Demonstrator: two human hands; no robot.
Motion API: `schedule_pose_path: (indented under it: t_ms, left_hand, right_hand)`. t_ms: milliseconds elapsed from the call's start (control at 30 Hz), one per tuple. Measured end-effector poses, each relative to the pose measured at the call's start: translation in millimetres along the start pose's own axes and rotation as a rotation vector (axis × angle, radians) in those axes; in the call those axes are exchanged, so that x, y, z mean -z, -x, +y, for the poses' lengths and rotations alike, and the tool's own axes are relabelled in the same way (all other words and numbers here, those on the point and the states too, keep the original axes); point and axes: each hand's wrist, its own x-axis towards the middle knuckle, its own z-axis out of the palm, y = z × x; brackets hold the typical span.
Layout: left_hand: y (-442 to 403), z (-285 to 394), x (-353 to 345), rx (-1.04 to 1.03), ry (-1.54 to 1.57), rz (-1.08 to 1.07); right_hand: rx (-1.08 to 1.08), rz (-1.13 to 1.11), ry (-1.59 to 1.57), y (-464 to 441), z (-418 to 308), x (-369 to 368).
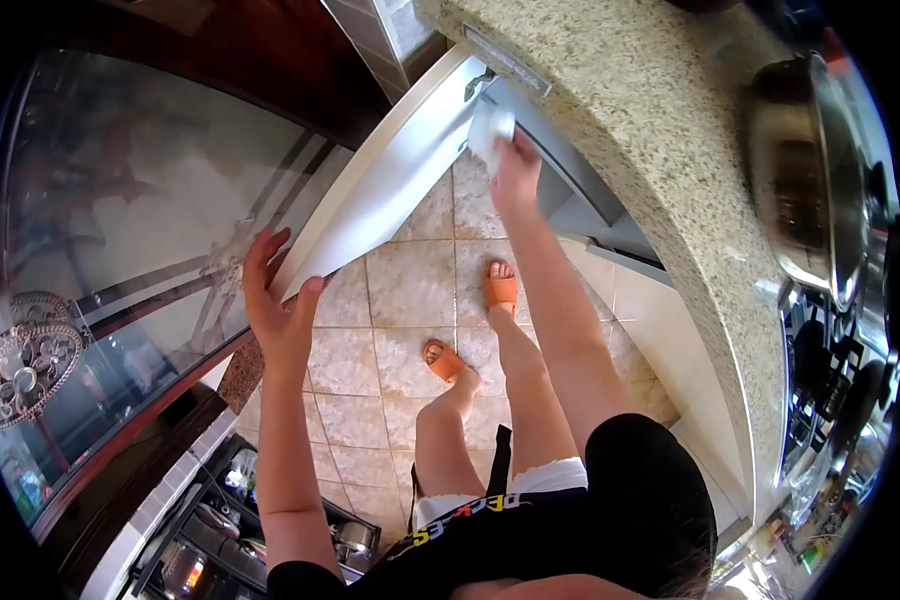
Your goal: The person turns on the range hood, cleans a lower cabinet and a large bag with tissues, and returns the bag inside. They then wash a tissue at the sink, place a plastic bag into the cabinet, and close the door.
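Observation:
My left hand (pixel 282 290) grips the free edge of a white cabinet door (pixel 395 185), thumb on one side and fingers on the other. The door stands swung out from under the granite counter. Near its hinge side, my right hand (pixel 517 178) reaches into the cabinet opening. Its fingers are closed on a whitish item (pixel 491 130), too smeared by motion to name, close to the door's inner face. Part of the grey cabinet frame (pixel 580 165) shows beside my right forearm.
The curved granite counter (pixel 620 90) runs along the right, with a metal pot (pixel 805 170) on it. At left is a glass-fronted cabinet (pixel 160 190). A dark rack with metal pots (pixel 210 540) stands at lower left. Tiled floor (pixel 405 285) lies below my feet in orange slides.

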Motion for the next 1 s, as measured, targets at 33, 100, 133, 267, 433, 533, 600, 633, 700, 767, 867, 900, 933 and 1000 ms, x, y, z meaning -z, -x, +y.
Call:
schedule_pose_path:
  t_ms: [33, 100, 133, 267, 433, 533, 600, 633, 700, 767, 867, 900, 933, 1000]
  left_hand:
    - [-5, -1, -1, 0.027, -0.225, -0.031]
    - [-12, -5, -1, 0.066, -0.451, -0.071]
    - [-13, -10, 1, -0.004, -0.589, -0.091]
    - [-11, -10, -2, 0.021, -0.662, -0.101]
    - [-13, -14, -8, -0.041, -0.676, -0.074]
    - [-22, -15, -5, -0.096, -0.688, -0.112]
    - [-24, -15, -2, -0.109, -0.711, -0.111]
    - [-24, -16, 0, -0.127, -0.724, -0.12]
    - [-24, -22, 4, -0.169, -0.737, -0.105]
    - [-28, -20, 4, -0.157, -0.781, -0.1]
    - [-32, -22, 5, -0.151, -0.736, -0.064]
    - [-30, -21, 8, -0.141, -0.736, -0.068]
    - [-31, -21, 9, -0.113, -0.733, -0.084]
    - [-30, -21, 9, -0.105, -0.695, -0.085]
  right_hand:
    - [0.097, -0.014, -0.004, -9, -12, -24]
    - [0.09, -0.024, 0.133, -18, -9, -61]
    - [0.085, -0.022, 0.141, -19, -3, -67]
    - [0.697, 0.188, 0.858, -33, 41, -51]
    - [0.436, -0.052, 1.263, -41, 114, -7]
    - [-0.032, -0.609, 1.317, -20, 163, 33]
    - [-0.248, -0.701, 1.107, 14, 150, 44]
    - [-0.556, -0.705, 0.661, 27, 143, 50]
    - [-0.856, -0.655, 0.201, 44, 121, 61]
    - [-1.022, -0.577, 0.021, 54, 90, 68]
    - [-1.071, -0.665, -0.287, 59, 49, 73]
    - [-1.079, -0.657, -0.286, 65, 38, 70]
    - [-1.072, -0.691, -0.323, 65, 29, 64]
    - [-1.041, -0.738, -0.373, 70, 21, 60]
